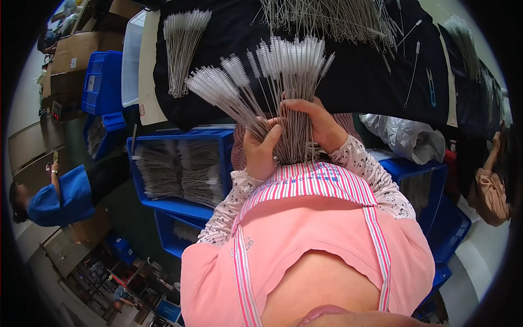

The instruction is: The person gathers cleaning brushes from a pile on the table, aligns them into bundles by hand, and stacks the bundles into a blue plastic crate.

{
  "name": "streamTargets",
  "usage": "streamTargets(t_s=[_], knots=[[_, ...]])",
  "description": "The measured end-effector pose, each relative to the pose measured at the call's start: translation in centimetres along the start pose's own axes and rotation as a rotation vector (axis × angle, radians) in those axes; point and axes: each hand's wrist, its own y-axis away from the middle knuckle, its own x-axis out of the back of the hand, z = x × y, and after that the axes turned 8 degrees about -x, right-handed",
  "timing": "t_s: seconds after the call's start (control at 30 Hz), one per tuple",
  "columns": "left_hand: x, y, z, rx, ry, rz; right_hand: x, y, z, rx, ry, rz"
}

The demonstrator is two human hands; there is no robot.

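Two bunches of thin wire-handled straw brushes with white bristle heads are in my hands, fanned apart at the top. My left hand (261, 154) is closed around the left bunch (213, 90), which leans to the left. The right bunch (293, 62) stands more upright, with my right hand (320, 121) wrapped about its handles. The lower handles of both bunches meet near my striped apron (310, 181). Some fingers are hidden behind the wires.
A black-covered table (229, 27) bears another brush bunch (185, 46), a large brush pile (338, 19) and blue-handled snips (431, 87). Blue bins of brushes (180, 133) stand at left. A plastic bag (406, 136) lies at right. Other people (62, 193) are nearby.
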Motion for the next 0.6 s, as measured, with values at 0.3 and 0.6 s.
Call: streamTargets(t_s=[0.3,0.6], knots=[[-1.1,0.0,1.5,0.083,0.358,-0.043,-0.2,0.5,-0.4,-0.08,-0.079,-0.118],[-1.0,-0.2,-0.1,-0.067,0.079,0.102,0.4,0.2,0.2,-0.024,-0.079,-0.085]])
